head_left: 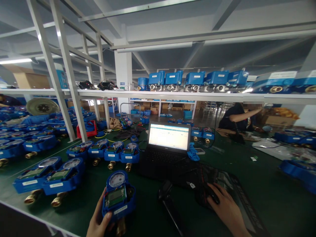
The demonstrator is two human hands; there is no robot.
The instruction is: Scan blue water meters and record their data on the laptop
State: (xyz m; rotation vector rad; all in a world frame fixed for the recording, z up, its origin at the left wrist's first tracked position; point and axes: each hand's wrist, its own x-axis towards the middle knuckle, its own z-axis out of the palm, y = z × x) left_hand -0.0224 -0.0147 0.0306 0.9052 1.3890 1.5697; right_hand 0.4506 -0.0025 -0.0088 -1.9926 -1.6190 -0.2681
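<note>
My left hand [100, 217] grips the near left side of a blue water meter [118, 197], thumb on its front edge. The meter has a round dial, an exposed green circuit board with a small screen, and a brass pipe end pointing toward me. My right hand [225, 207] is wrapped over a black computer mouse [212, 193] on a dark printed mouse pad [237, 187]. Between the hands lies a black barcode scanner [169, 204]. Behind it stands an open laptop [169, 136] with a lit screen showing a mostly white page.
Several similar meters [61, 174] stand in groups on the green table at left. A blue cloth [193, 153] lies right of the laptop. Metal shelf posts [66, 72] rise at left, and a shelf [172, 94] with blue units crosses above. A person [237, 117] sits at the far right.
</note>
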